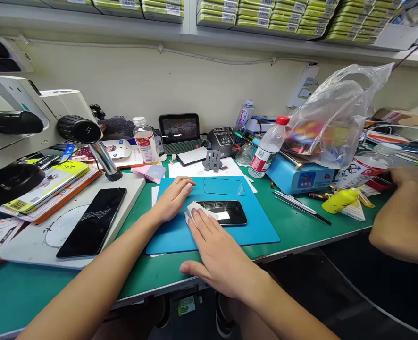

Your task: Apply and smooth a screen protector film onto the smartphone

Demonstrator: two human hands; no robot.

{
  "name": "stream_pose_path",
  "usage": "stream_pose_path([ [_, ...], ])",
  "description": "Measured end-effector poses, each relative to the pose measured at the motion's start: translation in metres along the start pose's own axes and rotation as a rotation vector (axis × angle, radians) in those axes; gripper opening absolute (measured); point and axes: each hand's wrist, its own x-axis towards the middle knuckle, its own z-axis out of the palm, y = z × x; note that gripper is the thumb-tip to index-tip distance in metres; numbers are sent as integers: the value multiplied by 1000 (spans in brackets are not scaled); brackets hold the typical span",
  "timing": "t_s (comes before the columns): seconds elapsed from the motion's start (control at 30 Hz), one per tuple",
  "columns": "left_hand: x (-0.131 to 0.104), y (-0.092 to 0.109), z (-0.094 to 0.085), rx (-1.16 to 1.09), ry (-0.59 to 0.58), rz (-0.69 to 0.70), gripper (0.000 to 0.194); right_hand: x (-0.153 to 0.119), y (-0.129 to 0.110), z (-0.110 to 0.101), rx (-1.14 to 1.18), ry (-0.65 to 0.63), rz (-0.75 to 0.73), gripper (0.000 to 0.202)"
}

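A black phone (234,212) lies flat, screen up, on the blue mat (258,231). My right hand (214,250) presses a white wipe (192,208) onto the phone's left end with outstretched fingers, the thumb spread apart. Beside that end, my left hand (173,197) rests on the mat with its fingers slightly curved; nothing shows in it. Behind the phone lies a clear, dark-edged screen-shaped sheet (224,186). Another black phone (92,223) rests on the white microscope base (133,189) at the left.
A microscope (67,113) stands at the left. Bottles (146,141), a small screen (179,127) and a grey stand (213,160) are behind the mat. On the right are a blue device (299,174), tweezers (301,206), a yellow bottle (339,200) and another person's arm (403,212).
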Motion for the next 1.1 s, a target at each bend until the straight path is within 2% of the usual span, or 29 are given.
stream_pose_path([
  [0.2, 0, 2, -1, 2, -22, -29, 49, -25, 12, -18, -59, -116, 97, 83],
  [0.3, 0, 2, -1, 5, -18, -23, 47, -27, 13, -22, -77, -113, 170, 87],
  [0.4, 0, 1, -1, 5, -13, 1, 47, -18, 10, -19, -102, -53, 240, 94],
  [0.57, 1, 0, -2, -1, -4, 18, 49, 20, 15, -9, -75, -76, 346, 103],
  [0.73, 1, -3, -1, -29, 50, 8, 53, 62, 27, -14, 3, -124, 246, 104],
  [0.83, 1, -4, 0, -33, 123, -7, 57, 72, 27, -15, 28, -136, 226, 105],
  [0.97, 2, -5, 0, -33, 163, -25, 59, 55, 18, -10, 27, -94, 166, 105],
  [1.1, 1, -5, 0, -29, 145, -35, 60, 28, 16, -12, 6, -125, 108, 103],
])
